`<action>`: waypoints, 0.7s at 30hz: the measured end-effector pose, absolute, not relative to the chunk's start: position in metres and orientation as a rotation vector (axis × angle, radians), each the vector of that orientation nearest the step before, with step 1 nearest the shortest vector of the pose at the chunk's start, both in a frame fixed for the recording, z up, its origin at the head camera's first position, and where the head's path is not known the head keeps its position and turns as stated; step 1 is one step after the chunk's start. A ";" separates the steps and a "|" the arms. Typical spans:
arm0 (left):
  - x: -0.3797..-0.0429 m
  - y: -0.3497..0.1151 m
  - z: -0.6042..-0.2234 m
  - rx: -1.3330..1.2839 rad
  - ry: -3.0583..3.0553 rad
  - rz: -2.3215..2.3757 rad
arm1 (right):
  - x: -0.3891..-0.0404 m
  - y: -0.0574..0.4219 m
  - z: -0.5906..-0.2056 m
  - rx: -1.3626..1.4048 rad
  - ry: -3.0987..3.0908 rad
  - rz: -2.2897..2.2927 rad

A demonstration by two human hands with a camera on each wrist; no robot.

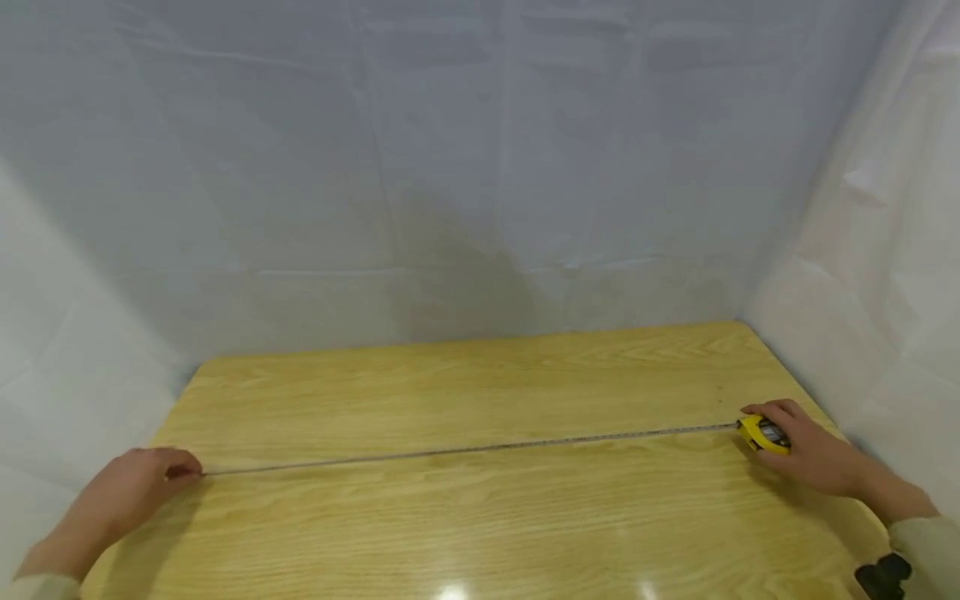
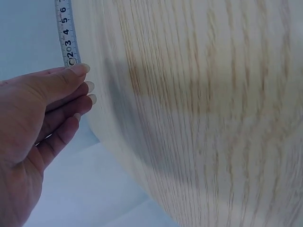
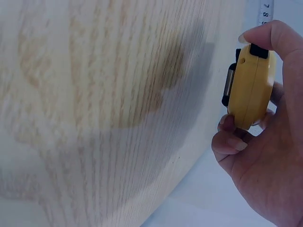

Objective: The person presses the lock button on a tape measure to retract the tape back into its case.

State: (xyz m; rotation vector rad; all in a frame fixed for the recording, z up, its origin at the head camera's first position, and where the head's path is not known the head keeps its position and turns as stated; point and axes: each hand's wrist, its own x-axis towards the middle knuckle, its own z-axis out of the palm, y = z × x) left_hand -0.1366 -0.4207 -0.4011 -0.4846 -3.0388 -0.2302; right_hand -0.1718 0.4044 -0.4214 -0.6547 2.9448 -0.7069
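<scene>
A yellow and black tape measure (image 1: pixel 763 435) is held in my right hand (image 1: pixel 821 454) above the right part of the table. Its metal blade (image 1: pixel 480 448) stretches out taut across the table to my left hand (image 1: pixel 131 492), which pinches the blade's end between thumb and fingers. In the left wrist view the low numbers of the blade (image 2: pixel 66 33) run up from the thumb tip. The right wrist view shows the yellow case (image 3: pixel 251 87) gripped by the fingers, with the thumb by the black button at its top. The blade's end hook is hidden.
A wood-grain table (image 1: pixel 450 533) lies under both hands, its corners rounded. Pale wrinkled sheeting (image 1: pixel 450 167) hangs behind it and along both sides. A black object (image 1: pixel 883 577) sits at the right sleeve.
</scene>
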 end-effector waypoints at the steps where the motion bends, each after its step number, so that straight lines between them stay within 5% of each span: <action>1: -0.136 -0.420 -0.401 -0.492 -3.033 -0.233 | -0.172 0.403 -0.421 -0.648 2.947 -0.694; 21: -0.135 -0.377 -0.392 -0.666 -2.970 -0.292 | -0.172 0.367 -0.416 -0.605 2.989 -0.579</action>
